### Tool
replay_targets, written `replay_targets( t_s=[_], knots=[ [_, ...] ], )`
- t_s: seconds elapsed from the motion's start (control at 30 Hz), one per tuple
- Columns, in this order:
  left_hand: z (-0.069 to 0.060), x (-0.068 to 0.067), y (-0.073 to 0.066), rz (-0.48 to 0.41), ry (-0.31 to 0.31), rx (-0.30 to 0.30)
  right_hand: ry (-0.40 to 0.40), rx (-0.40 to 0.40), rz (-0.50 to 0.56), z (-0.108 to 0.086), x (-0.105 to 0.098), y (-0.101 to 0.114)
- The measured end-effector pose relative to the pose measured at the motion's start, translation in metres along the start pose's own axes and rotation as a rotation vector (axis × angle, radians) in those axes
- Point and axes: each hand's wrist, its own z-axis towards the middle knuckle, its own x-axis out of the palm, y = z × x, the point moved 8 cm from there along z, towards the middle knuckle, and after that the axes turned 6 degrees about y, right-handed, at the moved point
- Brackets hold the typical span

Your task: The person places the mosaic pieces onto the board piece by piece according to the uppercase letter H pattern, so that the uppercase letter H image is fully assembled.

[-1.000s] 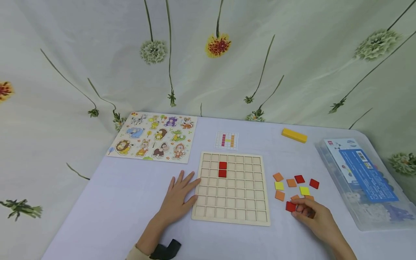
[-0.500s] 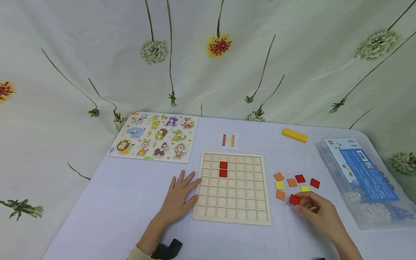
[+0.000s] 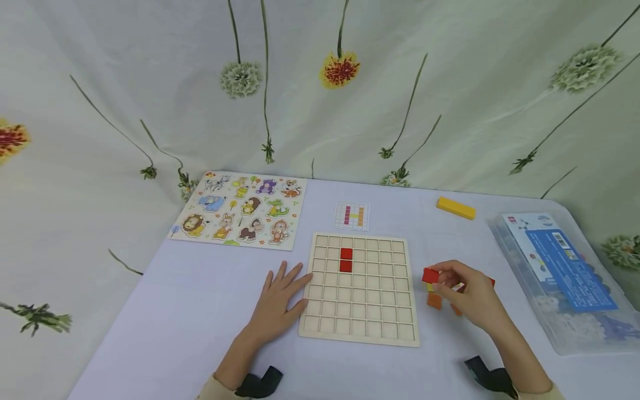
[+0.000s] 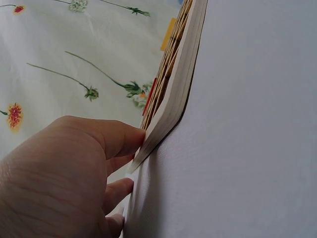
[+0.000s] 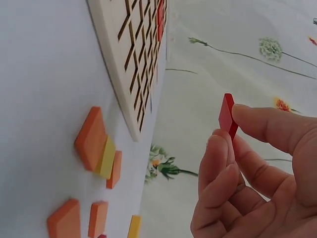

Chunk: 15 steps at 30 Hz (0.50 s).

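Observation:
My right hand pinches a red square tile between thumb and fingers, raised above the table just right of the wooden grid board. In the right wrist view the pinched tile is seen nearly edge-on. Two red tiles sit one below the other in the board's third column. My left hand lies with spread fingers at the board's left edge, thumb and index finger touching it. Orange tiles and a yellow tile lie beneath the right hand, which hides some of the loose pieces.
Behind the board lies a small pattern card. An animal puzzle board is at the back left. A yellow bar lies at the back right, and a clear plastic box stands at the right.
My right hand has lifted the red tile off the table and carried it up and left, toward the board's right edge. My left hand has stayed in place.

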Motion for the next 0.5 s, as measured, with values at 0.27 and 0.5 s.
replay_targets(
  t_s=[0.27, 0.5],
  knots=[
    [0.0, -0.002, -0.002, -0.006, -0.005, 0.004, 0.074, -0.041, -0.007, 0.027, 0.023, 0.03],
    [0.0, -0.002, -0.001, -0.01, -0.002, 0.003, 0.153, -0.103, 0.063, 0.048, 0.051, 0.054]
  ],
)
